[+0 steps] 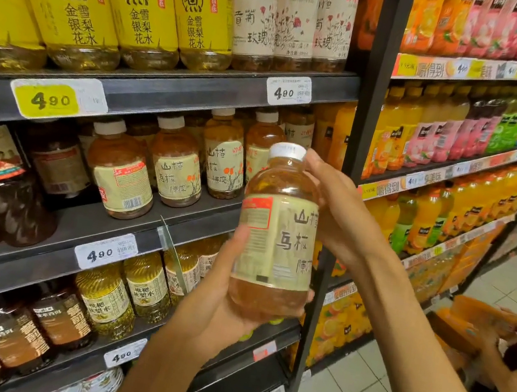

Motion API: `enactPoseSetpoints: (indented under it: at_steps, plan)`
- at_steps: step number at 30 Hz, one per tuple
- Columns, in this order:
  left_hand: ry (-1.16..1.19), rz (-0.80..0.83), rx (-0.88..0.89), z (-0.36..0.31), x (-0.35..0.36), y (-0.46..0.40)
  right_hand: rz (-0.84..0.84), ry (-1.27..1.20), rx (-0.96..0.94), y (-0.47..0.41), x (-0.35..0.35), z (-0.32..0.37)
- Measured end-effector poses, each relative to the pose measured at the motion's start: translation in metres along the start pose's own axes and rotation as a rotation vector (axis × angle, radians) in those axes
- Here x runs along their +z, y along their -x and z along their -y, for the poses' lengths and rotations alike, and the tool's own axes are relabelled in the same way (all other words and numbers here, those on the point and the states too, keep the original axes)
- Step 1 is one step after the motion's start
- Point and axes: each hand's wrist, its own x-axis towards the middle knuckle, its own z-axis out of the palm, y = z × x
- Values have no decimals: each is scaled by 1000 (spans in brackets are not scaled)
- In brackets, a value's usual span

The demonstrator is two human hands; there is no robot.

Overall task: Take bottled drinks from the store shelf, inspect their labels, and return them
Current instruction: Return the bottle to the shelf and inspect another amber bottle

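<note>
the left hand (217,294) cups the base of the amber tea bottle (278,233), thumb pressed on its label; the right hand (338,215) curls fingers behind its shoulder.

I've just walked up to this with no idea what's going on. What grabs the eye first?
An amber drink bottle with a white cap and a cream label, held upright at centre: the left hand cups its base and the right hand grips its upper side. Behind it run dark metal shelves, with big yellow-labelled bottles on the top row.
</note>
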Motion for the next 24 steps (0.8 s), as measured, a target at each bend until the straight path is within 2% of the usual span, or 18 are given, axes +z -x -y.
enactPoseSetpoints:
  at_steps: [4,7,10,13,16,20,22,24]
  plan:
    - [-25,129,-82,2,-2,1,166,-209,-15,-4,8,-6]
    - [-74,89,-62,0,-8,1,140,-193,-60,-4,9,-2]
    - [-228,-7,62,-10,-7,0,11,5,-102,-3,8,6]
    - [-329,-117,101,-10,-1,1,-162,252,-79,-6,13,6]
    - [-283,-128,103,-7,0,2,-147,321,-13,-9,11,6]
    - [28,13,17,-10,5,3,18,-60,52,-5,7,6]
    - [47,58,1,-6,6,3,66,-195,69,-6,11,3]
    - [21,55,14,-2,5,3,59,-196,59,-9,12,3]
